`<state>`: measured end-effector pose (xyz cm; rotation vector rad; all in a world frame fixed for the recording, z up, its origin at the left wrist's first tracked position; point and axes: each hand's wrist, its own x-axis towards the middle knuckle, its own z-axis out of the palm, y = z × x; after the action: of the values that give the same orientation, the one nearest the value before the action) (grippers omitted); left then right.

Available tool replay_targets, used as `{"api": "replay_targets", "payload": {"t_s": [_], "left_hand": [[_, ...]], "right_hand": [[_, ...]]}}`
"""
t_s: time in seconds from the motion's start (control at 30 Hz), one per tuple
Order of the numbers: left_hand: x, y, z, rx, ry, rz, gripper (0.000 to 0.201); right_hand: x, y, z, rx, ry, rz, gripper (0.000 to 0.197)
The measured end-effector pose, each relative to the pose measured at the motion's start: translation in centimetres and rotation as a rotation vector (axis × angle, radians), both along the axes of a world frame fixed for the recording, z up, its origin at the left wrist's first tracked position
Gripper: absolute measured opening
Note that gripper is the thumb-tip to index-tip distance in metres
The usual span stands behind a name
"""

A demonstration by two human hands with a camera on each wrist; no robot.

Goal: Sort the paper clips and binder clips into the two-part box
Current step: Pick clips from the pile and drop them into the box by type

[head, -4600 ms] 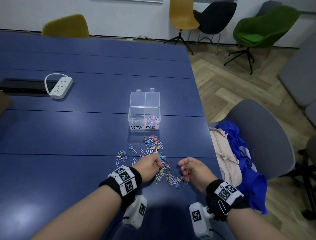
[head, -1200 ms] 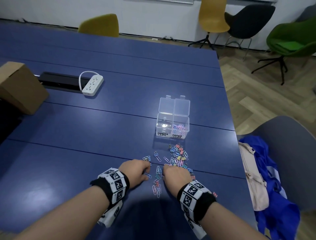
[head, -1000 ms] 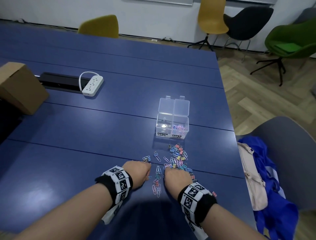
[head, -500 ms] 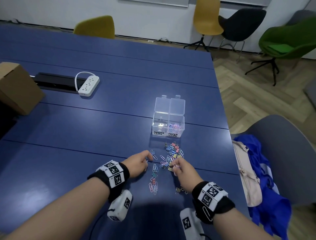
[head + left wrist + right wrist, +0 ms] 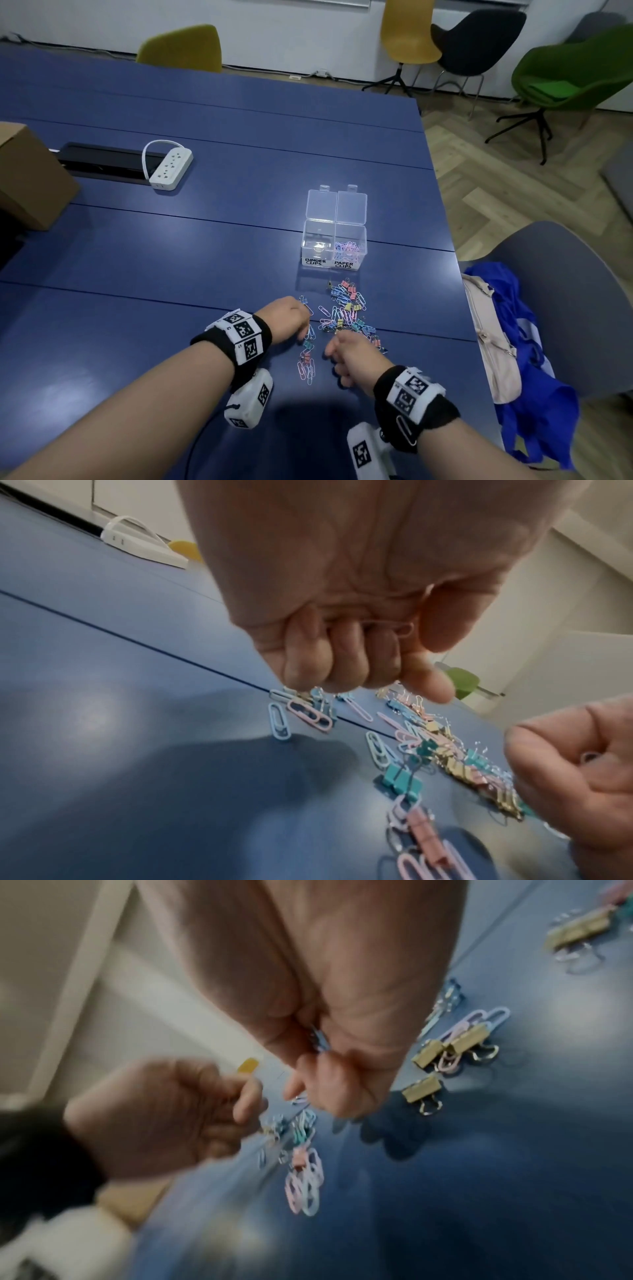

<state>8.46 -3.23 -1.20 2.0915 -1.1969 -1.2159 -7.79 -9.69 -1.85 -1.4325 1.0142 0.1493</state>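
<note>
A clear two-part box [image 5: 362,240] stands open on the blue table; its right part, labelled PAPER CLIPS, holds several pastel paper clips [image 5: 346,247], while the BINDER CLIPS part looks bare. Loose paper clips and binder clips [image 5: 344,308] are scattered in front of the box. My left hand [image 5: 304,333] hovers at the scatter's left edge, fingers curled round a pink paper clip [image 5: 405,629]. My right hand [image 5: 330,353] is a fist at the near edge, gripping a blue paper clip [image 5: 318,1039]. Gold binder clips [image 5: 423,1089] lie beside it.
A white power strip [image 5: 171,168] and a black cable slot [image 5: 102,164] lie at the far left, with a cardboard box [image 5: 27,178] at the left edge. The table's right edge [image 5: 460,298] borders a grey chair [image 5: 561,291] carrying a blue cloth and a beige bag.
My right hand has drawn back from the pile towards me and to the left, fingers curled. My left hand has slid a little nearer along the left side of the clips.
</note>
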Motion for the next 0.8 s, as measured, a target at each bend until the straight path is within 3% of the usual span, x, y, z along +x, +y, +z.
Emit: {"api": "replay_targets", "payload": {"t_s": [0.07, 0.13, 0.2, 0.27, 0.37, 0.47, 0.63, 0.8], "left_hand": [[-0.2, 0.1, 0.1, 0.009, -0.213, -0.097, 0.021], [-0.3, 0.3, 0.0, 0.008, -0.447, -0.221, 0.023], [-0.2, 0.4, -0.5, 0.026, -0.548, -0.35, 0.033], [-0.2, 0.4, -0.8, 0.041, -0.583, -0.437, 0.037], [-0.7, 0.1, -0.7, 0.045, -0.63, -0.511, 0.033], [-0.7, 0.1, -0.8, 0.056, -0.638, -0.5, 0.023], [-0.4, 0.3, -1.1, 0.078, -0.652, -0.465, 0.009], [0.4, 0.9, -0.9, 0.032, -0.655, -0.377, 0.034]], "right_hand": [[0.3, 1.0, -0.6, -0.318, 0.162, 0.299, 0.028], [0.4, 2.2, -0.3, -0.562, 0.275, 0.441, 0.018], [0.6, 3.2, -0.2, -0.671, 0.341, 0.508, 0.042], [1.0, 3.6, -0.2, -0.725, 0.377, 0.551, 0.052], [1.6, 3.6, -0.3, -0.769, 0.39, 0.596, 0.042], [1.4, 3.2, -0.4, -0.819, 0.387, 0.646, 0.025], [1.2, 2.7, 0.1, -0.887, 0.413, 0.761, 0.025], [0.9, 2.4, 0.5, -0.951, 0.426, 0.811, 0.027]]}}
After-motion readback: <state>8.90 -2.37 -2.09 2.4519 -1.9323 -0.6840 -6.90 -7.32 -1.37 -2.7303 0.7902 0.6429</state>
